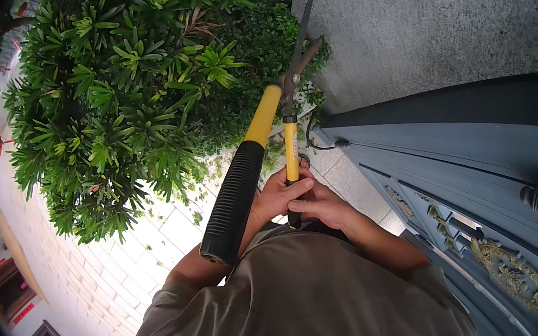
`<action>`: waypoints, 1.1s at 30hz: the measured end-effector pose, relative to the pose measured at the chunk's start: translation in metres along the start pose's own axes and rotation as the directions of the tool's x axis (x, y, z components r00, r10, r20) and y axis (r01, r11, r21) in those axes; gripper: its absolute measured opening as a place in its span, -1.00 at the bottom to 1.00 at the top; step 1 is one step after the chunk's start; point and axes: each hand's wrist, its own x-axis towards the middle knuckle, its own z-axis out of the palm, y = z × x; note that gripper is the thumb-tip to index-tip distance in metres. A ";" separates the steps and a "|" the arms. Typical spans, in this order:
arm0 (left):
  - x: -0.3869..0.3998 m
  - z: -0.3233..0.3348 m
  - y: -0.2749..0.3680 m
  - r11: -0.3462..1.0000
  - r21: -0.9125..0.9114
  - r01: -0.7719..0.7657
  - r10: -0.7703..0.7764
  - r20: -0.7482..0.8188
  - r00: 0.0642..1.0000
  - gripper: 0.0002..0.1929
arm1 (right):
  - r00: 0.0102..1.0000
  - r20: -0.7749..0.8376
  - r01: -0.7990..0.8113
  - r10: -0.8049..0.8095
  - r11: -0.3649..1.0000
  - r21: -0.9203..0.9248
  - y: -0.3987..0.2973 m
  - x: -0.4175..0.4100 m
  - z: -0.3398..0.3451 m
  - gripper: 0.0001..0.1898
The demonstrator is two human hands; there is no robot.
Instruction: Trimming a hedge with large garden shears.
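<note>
Hedge shears (268, 117) with yellow-and-black handles stand with their blades pointing up the picture. The two blades (301, 46) are spread apart, over small-leaved greenery beside a concrete wall. Both my hands close around the black grip of the farther handle, near my belly. My left hand (274, 196) is on its left side and my right hand (324, 205) on its right, with the thumbs close together. No hand is on the nearer handle, whose ribbed black grip (234, 199) rises towards the camera and hides part of my left forearm.
A dense leafy shrub (125, 69) fills the upper left. A rough concrete wall (417, 30) rises at the upper right, next to a blue-grey metal gate (452, 155) with gold ornaments. A dark cable (313, 141) curves by the gate's foot. Leaf clippings (197, 217) lie on the paving.
</note>
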 end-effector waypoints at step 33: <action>0.022 -0.123 0.043 0.911 0.324 0.255 -0.123 -0.375 0.919 -0.70 | 0.879 -0.451 -0.025 -0.154 0.930 -0.366 -0.004 0.077 -0.107 -0.59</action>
